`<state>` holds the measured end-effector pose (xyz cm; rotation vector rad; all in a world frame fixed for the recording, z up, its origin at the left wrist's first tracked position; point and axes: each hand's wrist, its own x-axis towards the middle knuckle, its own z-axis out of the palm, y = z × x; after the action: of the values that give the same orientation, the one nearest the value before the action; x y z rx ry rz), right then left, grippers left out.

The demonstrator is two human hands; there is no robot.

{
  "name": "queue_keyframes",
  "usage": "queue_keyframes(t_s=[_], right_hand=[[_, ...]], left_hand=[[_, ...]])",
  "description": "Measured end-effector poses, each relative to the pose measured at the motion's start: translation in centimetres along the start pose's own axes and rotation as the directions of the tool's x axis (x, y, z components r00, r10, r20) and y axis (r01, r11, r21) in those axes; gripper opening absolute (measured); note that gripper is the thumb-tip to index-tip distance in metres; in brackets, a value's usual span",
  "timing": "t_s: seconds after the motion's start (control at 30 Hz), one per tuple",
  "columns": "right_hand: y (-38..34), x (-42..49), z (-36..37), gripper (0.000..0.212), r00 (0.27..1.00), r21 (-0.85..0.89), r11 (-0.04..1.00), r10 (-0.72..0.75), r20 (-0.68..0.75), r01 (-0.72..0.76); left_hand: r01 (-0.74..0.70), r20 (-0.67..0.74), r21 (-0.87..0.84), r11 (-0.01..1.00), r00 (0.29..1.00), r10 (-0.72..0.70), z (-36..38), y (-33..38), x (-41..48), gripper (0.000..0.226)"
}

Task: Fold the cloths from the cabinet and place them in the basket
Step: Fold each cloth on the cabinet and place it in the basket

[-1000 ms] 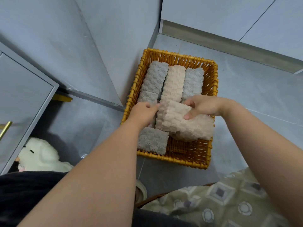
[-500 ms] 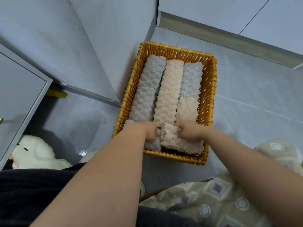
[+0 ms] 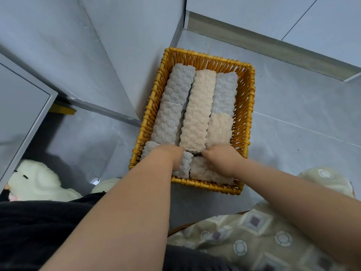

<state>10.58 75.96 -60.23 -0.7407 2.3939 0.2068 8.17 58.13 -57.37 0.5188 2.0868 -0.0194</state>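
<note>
Two curled grips, left hand (image 3: pixel 168 155) and right hand (image 3: pixel 221 160), tuck the beige cloth (image 3: pixel 207 173) snugly against the basket (image 3: pixel 205 184)'s near edge.

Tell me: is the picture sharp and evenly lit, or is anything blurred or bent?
Head view: light soft and even; yellow woven wicker basket sharp; wide lens splays the grey wall edges; deep shadow beneath the open grey cabinet door.

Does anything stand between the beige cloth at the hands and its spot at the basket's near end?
Nothing visible does. The beige cloth already lies inside the basket at its near end, beside a gray cloth. The left hand and right hand reach down at it; their fingers are hidden.
</note>
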Motion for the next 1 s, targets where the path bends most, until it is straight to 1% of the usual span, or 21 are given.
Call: queue_keyframes(t_s=[0.03, 0.07, 0.1, 0.13, 0.17, 0.2, 0.27, 0.33, 0.37, 0.47, 0.53, 0.6, 0.63, 0.7, 0.77, 0.83, 0.87, 0.9, 0.93, 0.97, 1.0], right_hand=[[-0.1, -0.3, -0.5, 0.018, 0.999, -0.047, 0.999, -0.017, -0.032, 0.015], [-0.4, -0.6, -1.2, 0.018, 1.000, -0.079, 0.997, -0.013, -0.021, 0.011], [-0.4, -1.0, -1.6, 0.014, 0.999, -0.101, 0.995, 0.023, 0.036, -0.020], [-0.6, -1.0, -2.1, 0.008, 0.990, -0.119, 0.992, 0.064, 0.128, -0.049], [-0.8, -0.8, -2.1, 0.008, 0.967, -0.128, 0.989, 0.099, 0.233, -0.070], [-0.9, -0.6, -1.7, 0.010, 0.941, -0.129, 0.989, 0.109, 0.320, -0.070], [-1.5, 0.2, -0.7, 0.015, 0.914, -0.073, 0.996, 0.079, 0.398, -0.054], [-2.0, 1.0, 0.5, 0.026, 0.910, 0.010, 0.998, 0.056, 0.412, -0.065], [-2.2, 1.2, 0.8, 0.028, 0.904, 0.020, 0.998, 0.046, 0.425, -0.060], [-1.9, 1.5, 0.6, 0.029, 0.880, 0.012, 0.999, 0.038, 0.473, -0.050], [-1.3, 1.7, -0.3, 0.024, 0.894, 0.023, 0.999, 0.034, 0.447, -0.049], [-0.9, 1.8, -0.9, 0.021, 0.922, 0.129, 0.990, 0.007, 0.387, -0.061], [-1.1, 1.8, -0.9, 0.024, 0.919, 0.224, 0.971, -0.014, 0.395, -0.082], [-2.1, 1.6, -0.9, 0.039, 0.878, 0.358, 0.925, -0.065, 0.474, -0.125], [-2.6, 1.4, -0.8, 0.053, 0.851, 0.397, 0.906, -0.085, 0.518, -0.151], [-2.3, 1.4, -1.4, 0.058, 0.830, 0.426, 0.883, -0.084, 0.552, -0.194], [-1.8, 1.5, -1.7, 0.057, 0.821, 0.436, 0.872, -0.072, 0.566, -0.224], [-1.3, 1.6, -1.9, 0.052, 0.820, 0.462, 0.846, -0.052, 0.570, -0.267], [-0.8, 1.8, -2.1, 0.043, 0.828, 0.516, 0.788, -0.015, 0.560, -0.335], [-0.6, 1.9, -2.4, 0.032, 0.841, 0.605, 0.682, 0.029, 0.540, -0.411], [-0.5, 2.0, -2.7, 0.027, 0.856, 0.696, 0.553, 0.063, 0.512, -0.457]], left_hand=[[0.000, -0.017, 0.013, 1.000, 1.000, 0.000, 0.0, 0.0, 0.0, 0.036], [0.004, -0.031, 0.031, 0.999, 1.000, -0.003, 0.0, -0.3, 0.0, 0.035], [0.003, -0.041, 0.050, 0.999, 0.999, -0.001, 0.0, -0.2, 0.1, 0.034], [0.010, -0.046, 0.069, 0.998, 0.999, -0.006, 0.1, -0.4, 0.2, 0.033], [0.015, -0.048, 0.082, 0.997, 0.999, -0.011, 0.2, -0.4, 0.3, 0.032], [0.023, -0.047, 0.090, 0.996, 0.999, -0.018, 0.2, -0.3, 0.5, 0.031], [0.034, -0.047, 0.101, 0.994, 0.998, -0.030, 0.1, -0.3, 0.5, 0.030], [0.036, -0.050, 0.104, 0.994, 0.998, -0.031, 0.1, -0.3, 0.4, 0.031], [0.035, -0.055, 0.107, 0.994, 0.998, -0.029, 0.1, -0.3, 0.4, 0.031], [0.036, -0.071, 0.120, 0.992, 0.997, -0.028, 0.1, -0.5, 0.3, 0.031], [0.062, -0.086, 0.127, 0.990, 0.995, -0.051, 0.1, -0.7, 0.3, 0.036], [0.092, -0.094, 0.131, 0.987, 0.992, -0.080, -0.1, -0.8, 0.3, 0.042], [0.102, -0.087, 0.127, 0.987, 0.992, -0.091, -0.1, -0.9, 0.4, 0.044], [0.112, -0.064, 0.105, 0.988, 0.992, -0.106, -0.1, -0.9, 0.5, 0.046], [0.115, -0.054, 0.072, 0.991, 0.992, -0.111, -0.1, -1.1, 0.3, 0.044], [0.109, -0.057, 0.030, 0.994, 0.993, -0.107, 0.0, -1.6, 0.3, 0.043], [0.109, -0.048, 0.003, 0.994, 0.993, -0.108, 0.0, -1.8, 0.3, 0.040], [0.115, -0.038, -0.033, 0.993, 0.992, -0.117, 0.0, -2.1, 0.5, 0.035], [0.129, -0.033, -0.069, 0.989, 0.991, -0.131, -0.1, -2.4, 0.7, 0.028], [0.147, -0.030, -0.096, 0.984, 0.988, -0.150, -0.1, -2.6, 0.8, 0.023], [0.168, -0.031, -0.116, 0.979, 0.984, -0.173, -0.1, -2.7, 0.9, 0.021]])
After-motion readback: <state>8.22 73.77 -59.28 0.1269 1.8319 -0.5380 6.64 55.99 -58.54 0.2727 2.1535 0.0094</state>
